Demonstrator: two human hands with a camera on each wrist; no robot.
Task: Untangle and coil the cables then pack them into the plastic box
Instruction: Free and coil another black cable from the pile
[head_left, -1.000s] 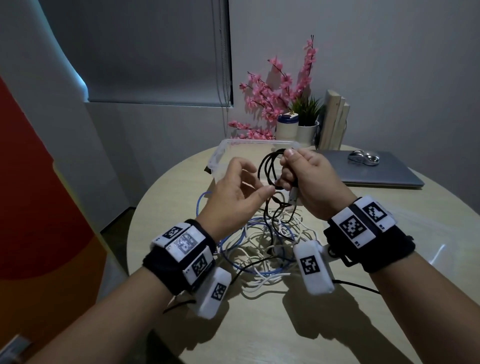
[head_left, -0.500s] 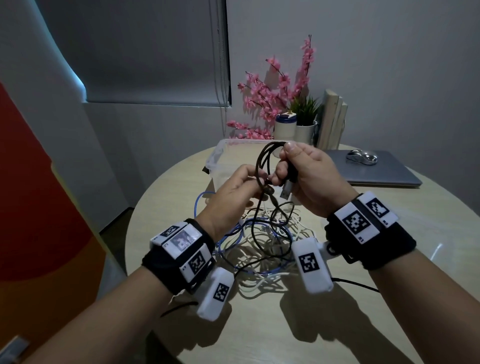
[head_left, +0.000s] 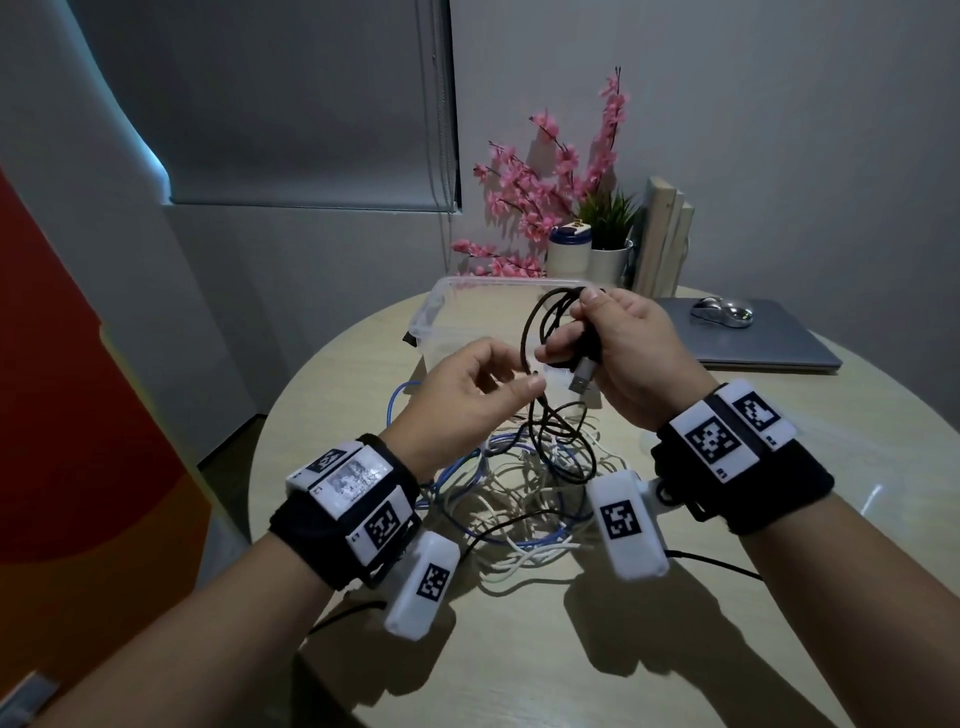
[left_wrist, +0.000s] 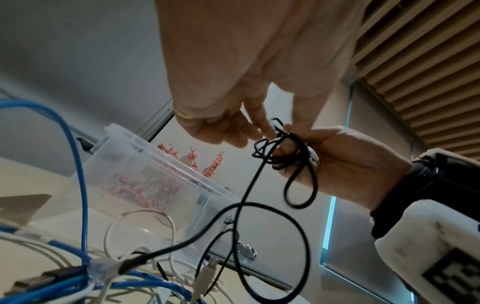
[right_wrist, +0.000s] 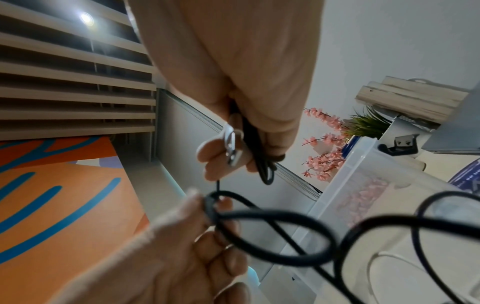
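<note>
We see the clear box (head_left: 441, 312) at the centre of the head view, open on the round table (head_left: 779, 467) behind our hands. What lies inside we cannot tell for certain; only pink blossoms show blurred through its wall in the wrist views.

Our right hand (head_left: 618, 353), centre right, is clenched around several loops of the black cable (head_left: 530, 332), thumb on top, with the silver USB plug (head_left: 582, 375) sticking out below the fingers (head_left: 558, 349). Our left hand (head_left: 462, 400), just left of it, pinches a strand of the same cable between thumb and forefinger, the other fingers loosely curled. The rest of the black cable hangs down from both hands in wide loops to the table.

Below the hands, in the lower centre, the tangle (head_left: 519, 493) of blue and white cables lies on the table just in front of the box.

At the upper right of the table sit a closed laptop (head_left: 779, 353) with a mouse (head_left: 722, 312) on it.
</note>
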